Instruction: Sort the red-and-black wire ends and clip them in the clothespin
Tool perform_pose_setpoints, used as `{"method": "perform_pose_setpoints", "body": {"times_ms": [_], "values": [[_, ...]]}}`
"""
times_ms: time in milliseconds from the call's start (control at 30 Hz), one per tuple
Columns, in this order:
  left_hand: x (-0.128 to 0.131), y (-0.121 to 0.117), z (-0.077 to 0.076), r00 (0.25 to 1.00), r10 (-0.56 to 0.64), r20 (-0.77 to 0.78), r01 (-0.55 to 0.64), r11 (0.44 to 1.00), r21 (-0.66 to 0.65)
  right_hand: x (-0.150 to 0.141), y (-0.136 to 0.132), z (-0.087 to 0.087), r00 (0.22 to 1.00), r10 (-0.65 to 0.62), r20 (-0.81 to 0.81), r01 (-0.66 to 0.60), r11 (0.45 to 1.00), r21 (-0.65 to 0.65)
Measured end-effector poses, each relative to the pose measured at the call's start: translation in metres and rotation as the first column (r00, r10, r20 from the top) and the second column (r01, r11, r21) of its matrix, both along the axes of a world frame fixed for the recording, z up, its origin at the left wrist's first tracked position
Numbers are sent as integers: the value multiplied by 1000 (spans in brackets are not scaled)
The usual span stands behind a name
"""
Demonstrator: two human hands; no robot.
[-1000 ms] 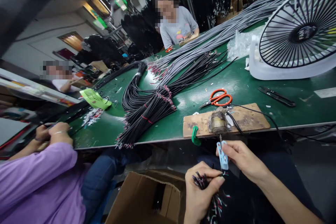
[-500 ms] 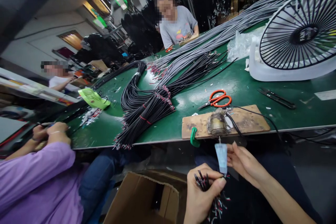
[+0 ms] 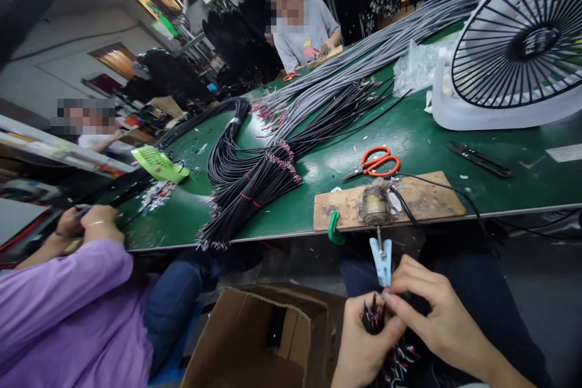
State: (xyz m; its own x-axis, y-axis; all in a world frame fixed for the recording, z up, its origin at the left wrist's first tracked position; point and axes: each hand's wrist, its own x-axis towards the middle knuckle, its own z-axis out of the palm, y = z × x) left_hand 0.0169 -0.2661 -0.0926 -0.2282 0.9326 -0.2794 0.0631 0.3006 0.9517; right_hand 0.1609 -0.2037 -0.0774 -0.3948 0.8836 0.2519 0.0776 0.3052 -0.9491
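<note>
My left hand [image 3: 364, 339] is closed round a small bundle of black wires [image 3: 373, 317] with red and white stripped ends, held upright below the table edge. My right hand [image 3: 431, 306] is closed on a light blue clip [image 3: 381, 260] and its fingers press against the top of the wire bundle. Just above the clip, a wooden board [image 3: 422, 200] with a small metal pot [image 3: 375, 205] is clamped to the green table [image 3: 454, 151] by a green clamp [image 3: 335, 227].
Orange scissors [image 3: 377, 165], black snips [image 3: 479, 159], a white fan [image 3: 509, 54] and large bundles of black cables [image 3: 254, 188] and grey cables [image 3: 364, 73] lie on the table. An open cardboard box [image 3: 259, 339] sits below. A person in purple [image 3: 77, 309] works at my left; others sit farther off.
My right hand has come down and left with the blue clip until its fingers meet the wire bundle in my left hand. The view has shifted slightly downward.
</note>
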Motion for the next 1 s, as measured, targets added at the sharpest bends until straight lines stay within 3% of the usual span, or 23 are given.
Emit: {"method": "perform_pose_setpoints", "body": {"times_ms": [67, 167, 300, 567, 700, 833, 900, 1000], "values": [[-2, 1, -4, 997, -54, 56, 50, 996, 73, 0, -1, -3, 1000, -22, 12, 22, 1000, -18], [-5, 1, -12, 994, 7, 112, -24, 989, 146, 2, -4, -8, 1000, -10, 9, 11, 998, -56], [-4, -1, -13, 991, 62, 119, -80, 986, 147, 5, -7, -13, 1000, 5, -17, -7, 997, -70], [-2, 1, -4, 998, 32, 63, -43, 983, 180, 7, -8, -11, 999, -21, -32, 20, 999, -33], [-1, -1, -13, 997, 34, 71, -47, 982, 181, 6, -9, -15, 995, -79, -53, 79, 997, 0], [-3, -6, -22, 982, 93, 162, -112, 987, 112, 7, -6, -21, 995, -66, -72, 63, 997, -42], [-6, -5, -21, 981, 77, 180, -95, 991, 97, 8, -2, -22, 994, -66, -89, 57, 994, -94], [-9, 2, -12, 991, -42, 124, 26, 992, 126, 9, 1, -22, 991, -18, -130, -7, 982, -190]]}}
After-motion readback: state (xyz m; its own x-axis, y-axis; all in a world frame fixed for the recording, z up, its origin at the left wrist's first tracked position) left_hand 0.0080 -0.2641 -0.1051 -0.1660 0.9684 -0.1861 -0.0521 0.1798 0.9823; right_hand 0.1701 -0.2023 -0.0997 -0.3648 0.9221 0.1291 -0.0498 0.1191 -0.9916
